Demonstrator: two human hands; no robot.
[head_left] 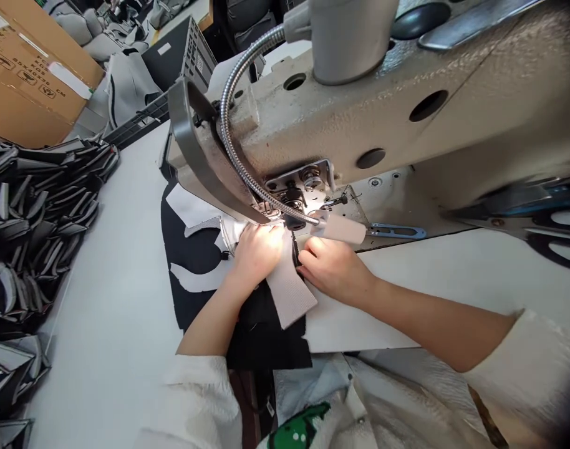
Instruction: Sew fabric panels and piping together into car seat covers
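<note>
At the sewing machine, my left hand presses down with bent fingers on a light grey ribbed fabric piece, close to the needle area. Lamp glare washes out its fingertips. My right hand is closed, its fingers pinching the dark edge strip beside the grey piece; the fingertips are partly hidden. Beneath lies a large black fabric panel, with a curved light grey piece and another pale piece on it to the left.
Scissors rest at the right, and a blue slotted tool lies on the machine bed. A lamp on a flexible metal hose hangs above my hands. Stacked dark pieces fill the left side, below a cardboard box. Dark crates stand behind.
</note>
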